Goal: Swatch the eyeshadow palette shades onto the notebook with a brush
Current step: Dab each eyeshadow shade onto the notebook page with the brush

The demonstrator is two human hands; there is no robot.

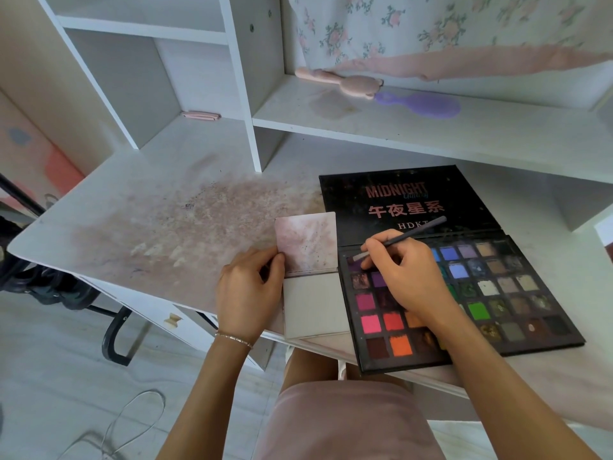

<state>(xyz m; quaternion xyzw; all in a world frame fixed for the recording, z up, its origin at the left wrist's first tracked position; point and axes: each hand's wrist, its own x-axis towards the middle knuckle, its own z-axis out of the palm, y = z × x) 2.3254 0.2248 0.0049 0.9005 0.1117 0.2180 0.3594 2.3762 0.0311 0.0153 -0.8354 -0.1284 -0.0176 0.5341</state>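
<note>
An open black eyeshadow palette [491, 293] lies on the desk at the right, its lid flat behind it and many coloured pans showing. My right hand [404, 277] grips a thin dark brush [418, 231] and holds its pale tip on a dark purple pan at the palette's upper left corner. A small open notebook [311, 277] lies just left of the palette; its far page is smudged pink and its near page is plain. My left hand [248, 293] pinches the notebook's left edge and holds it down.
The white desk [149, 220] is stained with pink powder left of the notebook. A pink brush [341, 82] and a purple hairbrush [424, 104] lie on the shelf behind. Dark chair parts and a cable are on the floor at left.
</note>
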